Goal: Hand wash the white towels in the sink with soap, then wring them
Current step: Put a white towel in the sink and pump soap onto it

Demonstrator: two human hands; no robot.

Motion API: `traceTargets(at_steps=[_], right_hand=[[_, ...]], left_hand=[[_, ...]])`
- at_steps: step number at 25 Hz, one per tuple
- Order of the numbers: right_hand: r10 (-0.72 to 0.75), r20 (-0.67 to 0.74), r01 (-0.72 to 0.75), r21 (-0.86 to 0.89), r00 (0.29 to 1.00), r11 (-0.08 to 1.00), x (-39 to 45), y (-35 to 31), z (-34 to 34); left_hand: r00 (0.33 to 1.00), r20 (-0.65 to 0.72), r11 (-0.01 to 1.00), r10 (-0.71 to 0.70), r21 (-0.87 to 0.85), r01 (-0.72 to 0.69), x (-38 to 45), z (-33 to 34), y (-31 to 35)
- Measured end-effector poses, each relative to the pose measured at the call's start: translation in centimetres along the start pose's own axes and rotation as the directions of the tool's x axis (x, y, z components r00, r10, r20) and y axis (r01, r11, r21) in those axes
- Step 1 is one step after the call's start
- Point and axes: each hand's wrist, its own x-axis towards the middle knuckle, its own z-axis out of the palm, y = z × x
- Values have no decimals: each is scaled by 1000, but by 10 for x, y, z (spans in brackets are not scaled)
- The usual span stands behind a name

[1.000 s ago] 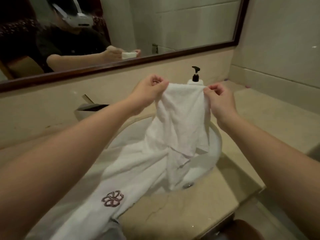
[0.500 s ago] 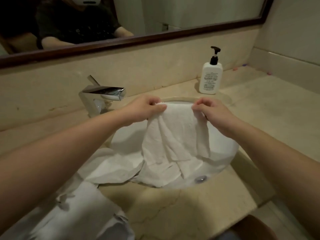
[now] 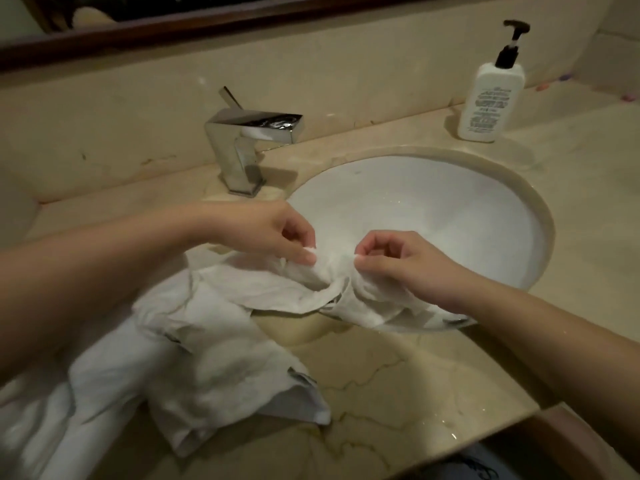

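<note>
Round white ceramic sink basin (image 3: 433, 209): set under a beige marble countertop (image 3: 398, 382), inner wall glossy with a few water drops. Contents: one end of a white terry towel (image 3: 349, 285), crumpled, lying over the near rim and the near part of the bowl; the far part of the bowl shows bare glaze.

White terry towel, remainder: trails left out of the basin across the countertop in soft folds, nap rough and matte. A second mass of white cloth (image 3: 207, 386) lies nearer on the counter, touching it; whether this is the same towel or another cannot be told.

Left hand (image 3: 273, 233): thumb and forefinger pinching a small fold of the towel at the near rim, other fingers curled.

Right hand (image 3: 398, 261): thumb and forefinger pinching the towel just beside the left hand, remaining fingers curled in.

Square chrome faucet (image 3: 249, 147): angular, mirror-bright, on the counter behind the basin's left side.

White plastic pump bottle with black dispenser head (image 3: 491, 95): upright, rectangular, printed label, on the counter behind the basin's right side.

Dark wooden mirror frame (image 3: 173, 29): along the top edge above a beige backsplash.
</note>
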Motion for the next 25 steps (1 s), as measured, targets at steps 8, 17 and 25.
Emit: traceTargets(at_steps=[8,17,25], right_hand=[[44,97,-38,-62,994,997,-9,-2,31],[10,-155,-2,55,988,998,-1,-7,-8],[45,-434,64,234,900,970,29,-13,-94]], left_hand=[[995,26,994,-97,48,96,-28,24,-2],[988,-145,994,49,-86,-62,-14,19,1],[886,-452,865,-105,-481,-143,77,-16,46]])
